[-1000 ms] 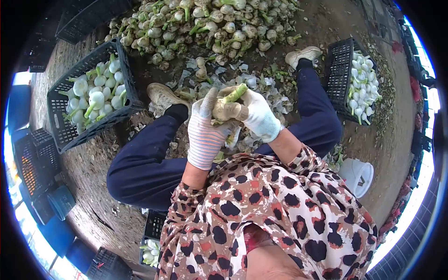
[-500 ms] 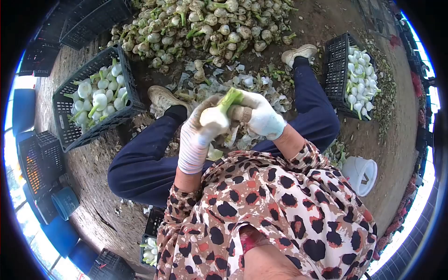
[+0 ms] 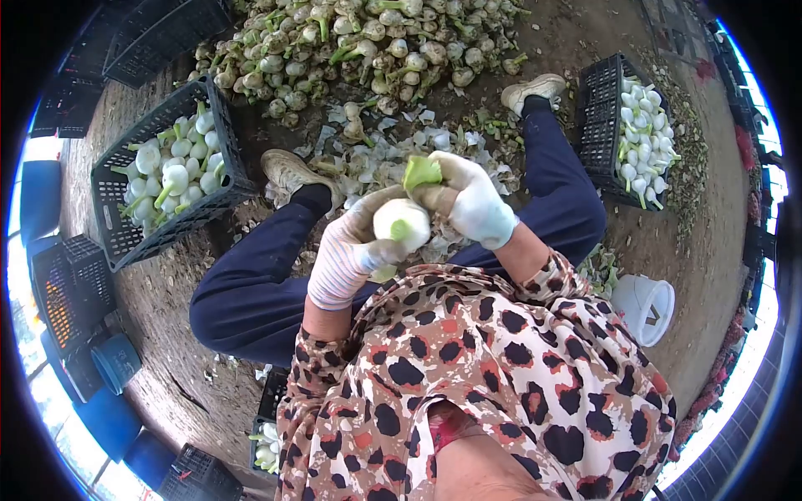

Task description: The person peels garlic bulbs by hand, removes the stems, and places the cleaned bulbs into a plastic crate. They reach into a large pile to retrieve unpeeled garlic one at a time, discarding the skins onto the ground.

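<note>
Gloved in a striped, soiled glove, my left hand (image 3: 355,246) is wrapped round a white peeled bulb (image 3: 403,219) with a short green stub facing me. Just right of it, my right hand (image 3: 468,200), also gloved, is closed on a piece of green leaf (image 3: 422,173). Both hands are close together above a litter of pale peelings (image 3: 434,142) on the ground between my legs. Beyond the peelings lies a large heap of unpeeled bulbs (image 3: 368,50) with soil and green stems.
A black crate (image 3: 113,219) of white bulbs stands at the left, another crate (image 3: 597,125) at the right. A white bucket (image 3: 660,313) is beside my right knee. Part of a third crate (image 3: 271,397) shows at lower left. Blue containers (image 3: 109,417) stand farther left.
The bulb has turned so its green end faces me, and its long stem no longer shows on it. My right hand has moved slightly up and away, with a green piece in its fingers.
</note>
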A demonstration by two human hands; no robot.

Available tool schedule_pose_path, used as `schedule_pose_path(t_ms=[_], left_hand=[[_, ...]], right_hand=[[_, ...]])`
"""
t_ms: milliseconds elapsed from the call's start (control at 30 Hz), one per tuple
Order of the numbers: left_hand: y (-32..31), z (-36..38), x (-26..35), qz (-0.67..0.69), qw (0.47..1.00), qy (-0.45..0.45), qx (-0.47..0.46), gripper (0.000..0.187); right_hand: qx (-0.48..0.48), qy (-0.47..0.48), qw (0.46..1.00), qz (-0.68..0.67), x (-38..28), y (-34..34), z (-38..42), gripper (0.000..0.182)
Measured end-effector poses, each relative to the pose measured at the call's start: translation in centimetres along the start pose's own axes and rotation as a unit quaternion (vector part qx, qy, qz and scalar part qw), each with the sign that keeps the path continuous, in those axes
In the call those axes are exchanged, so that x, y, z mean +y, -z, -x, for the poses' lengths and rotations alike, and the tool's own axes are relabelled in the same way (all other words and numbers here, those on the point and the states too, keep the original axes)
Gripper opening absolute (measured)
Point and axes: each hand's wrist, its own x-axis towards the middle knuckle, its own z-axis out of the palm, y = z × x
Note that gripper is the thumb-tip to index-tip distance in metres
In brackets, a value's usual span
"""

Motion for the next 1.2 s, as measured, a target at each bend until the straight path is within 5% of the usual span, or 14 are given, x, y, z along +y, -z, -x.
schedule_pose_path(t_ms=[33,200,267,367,467,600,633,667,767,867,933,1000,1133,1200], left_hand=[[0.2,-0.1,0.2,-0.002,1.0,-0.005,-0.01,0.082],[1.4,-0.4,-0.5,-0.011,0.996,-0.084,0.016,0.073],[1.0,-0.2,-0.4,-0.02,0.991,-0.058,0.119,0.079],[-1.1,0.1,0.3,-0.035,0.98,-0.049,0.188,0.053],[-1.4,-0.2,0.2,-0.016,0.968,-0.027,0.25,0.038],[-0.6,-0.2,-0.7,0.047,0.965,-0.131,0.221,0.032],[-0.7,-0.3,-0.5,0.063,0.964,-0.126,0.225,0.033],[-0.7,-0.4,-0.4,0.08,0.962,-0.122,0.231,0.034],[-0.6,-0.7,-1.0,0.059,0.961,-0.13,0.237,0.038],[-0.4,-1.1,-1.4,0.032,0.958,-0.135,0.25,0.038],[-0.7,-1.4,-1.5,-0.014,0.951,-0.143,0.274,0.044],[-0.7,-1.6,-1.8,-0.024,0.953,-0.142,0.267,0.044],[-0.4,-1.3,-1.6,-0.04,0.955,-0.143,0.258,0.046],[-0.2,-1.2,-1.5,-0.017,0.959,-0.145,0.244,0.047]], right_hand=[[0.006,0.006,0.994,-0.106,-0.1,-0.6,0.1,0.019],[0.009,0.02,0.999,-0.049,-1.2,-0.4,-0.1,0.02],[0.028,0.049,0.998,-0.021,-0.7,-0.6,-0.1,0.02],[0.05,0.238,0.94,0.24,-0.3,-1.6,-0.4,0.02],[0.068,0.178,0.957,0.221,0.4,-2.0,-0.7,0.016],[0.174,0.086,0.979,0.064,0.9,0.3,-3.4,0.01],[0.08,0.008,0.996,0.05,0.5,1.6,-3.4,0.032],[0.078,0.008,0.996,0.049,0.7,1.5,-3.1,0.032],[0.01,0.01,0.999,0.033,0.0,0.4,-1.5,0.082],[-0.037,0.105,0.949,0.294,-1.2,-0.7,0.0,0.066],[-0.015,0.091,0.973,0.212,-1.6,-2.5,0.6,0.059],[0.078,0.124,0.967,0.208,0.9,-3.7,0.4,0.05],[0.087,0.163,0.944,0.273,1.7,-3.4,-0.3,0.031],[0.098,0.025,0.993,0.057,1.2,-3.2,-0.9,0.015]])
